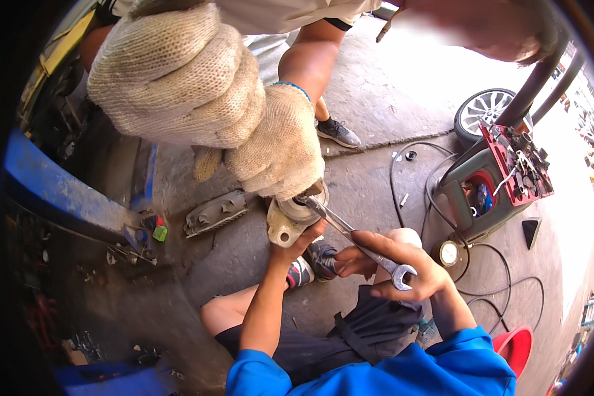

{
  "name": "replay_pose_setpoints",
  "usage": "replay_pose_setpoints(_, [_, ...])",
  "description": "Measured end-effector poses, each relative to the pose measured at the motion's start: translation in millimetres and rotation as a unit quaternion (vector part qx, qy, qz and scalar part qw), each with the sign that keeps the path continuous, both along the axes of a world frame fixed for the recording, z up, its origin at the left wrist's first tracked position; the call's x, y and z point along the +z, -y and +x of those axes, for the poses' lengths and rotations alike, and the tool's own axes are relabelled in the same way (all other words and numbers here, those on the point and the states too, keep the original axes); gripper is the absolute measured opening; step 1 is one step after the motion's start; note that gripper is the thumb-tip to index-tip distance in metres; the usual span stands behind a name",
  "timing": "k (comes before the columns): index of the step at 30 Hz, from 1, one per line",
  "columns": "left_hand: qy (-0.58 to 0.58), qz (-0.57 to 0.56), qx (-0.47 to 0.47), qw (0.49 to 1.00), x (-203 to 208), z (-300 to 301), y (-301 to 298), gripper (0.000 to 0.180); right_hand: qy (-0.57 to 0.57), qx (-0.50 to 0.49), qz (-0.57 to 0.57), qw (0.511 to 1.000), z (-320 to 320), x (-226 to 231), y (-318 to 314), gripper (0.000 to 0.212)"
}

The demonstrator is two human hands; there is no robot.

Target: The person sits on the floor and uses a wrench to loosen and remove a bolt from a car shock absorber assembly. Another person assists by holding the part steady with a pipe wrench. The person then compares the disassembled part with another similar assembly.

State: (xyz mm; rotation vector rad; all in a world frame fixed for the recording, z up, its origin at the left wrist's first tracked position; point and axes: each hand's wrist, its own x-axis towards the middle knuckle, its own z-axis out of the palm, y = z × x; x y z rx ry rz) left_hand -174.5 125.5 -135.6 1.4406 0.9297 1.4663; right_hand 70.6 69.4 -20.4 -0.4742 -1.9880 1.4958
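From the head view, the flanged metal mount (285, 229) is held above the concrete floor (369, 168), between the person and a co-worker facing them. The person's bare left hand (302, 243) is closed on its near side, some fingers hidden beneath it. To the mount's right, the bare right hand (421, 270) is curled around the shaft of an open-ended wrench (350, 228). The wrench's far end reaches the mount's round centre, but whether it is seated on anything there cannot be told; its near, open end lies across the right hand.

Just beyond the mount, the co-worker's lower knit-gloved hand (280, 146) is bunched down over its centre; their upper gloved fist (178, 79) is clenched farther to its left.

Left of the mount, a ribbed grey part (216, 213) lies on the floor, with a blue metal arm (72, 191) well apart. Well to its right stand a green stool (492, 218) bearing a red tray (548, 186), a spoked wheel (483, 113) behind them and a round gauge (448, 253) beside the stool.
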Motion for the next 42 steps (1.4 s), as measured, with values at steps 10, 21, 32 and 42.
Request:
replay_pose_setpoints(10, [0.004,-0.004,-0.025,1.000,-6.7,-6.6,-5.2,0.081,-0.132,-0.008,-0.488,0.863,-21.7,37.0,12.8,0.063])
replay_pose_setpoints(21, [-0.025,-0.003,-0.040,0.999,-15.5,-10.3,-5.8,0.080,-0.091,-0.060,-0.544,0.832,-22.1,49.5,13.8,0.061])
replay_pose_setpoints(32, [0.101,-0.040,-0.041,0.993,-22.9,15.3,-0.3,0.091,-0.134,-0.121,-0.568,0.803,-45.8,48.8,37.0,0.052])
replay_pose_setpoints(42, [0.110,-0.006,0.025,0.994,-26.6,23.2,0.7,0.088,-0.098,-0.179,-0.583,0.786,-56.2,51.5,41.6,0.037])
